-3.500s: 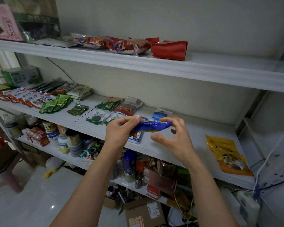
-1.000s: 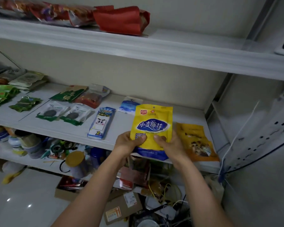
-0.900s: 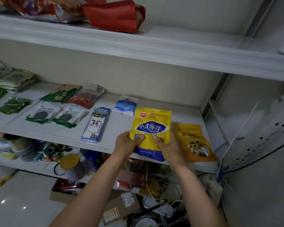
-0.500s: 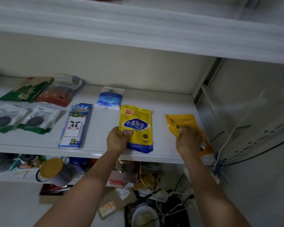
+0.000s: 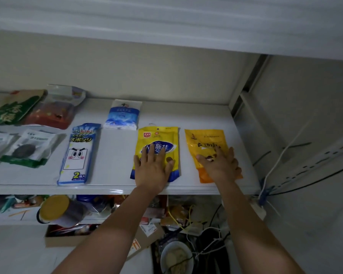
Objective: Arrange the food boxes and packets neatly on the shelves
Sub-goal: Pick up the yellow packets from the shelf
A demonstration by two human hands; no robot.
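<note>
A yellow packet with a blue oval label [image 5: 160, 138] lies flat on the white middle shelf [image 5: 117, 151]. My left hand [image 5: 152, 169] presses on its lower half with straight, spread fingers. To its right lies an orange packet [image 5: 205, 141], upright and parallel to the yellow one. My right hand [image 5: 219, 167] rests flat on its lower part. Left of them lie a blue-and-white sponge pack with a cartoon face [image 5: 78, 155] and a blue-white packet [image 5: 124, 114] further back.
Further left on the shelf are a red-filled clear pouch [image 5: 53, 109], a green packet [image 5: 10, 109] and white-green sachets [image 5: 28, 149]. A metal upright [image 5: 244, 84] and cables [image 5: 273, 167] stand at the right. The lower shelf holds jars, with boxes and clutter on the floor below.
The yellow packet went from held in both hands to flat on the shelf. My right hand moved onto the orange packet, which now lies straight. Both hands flattened out.
</note>
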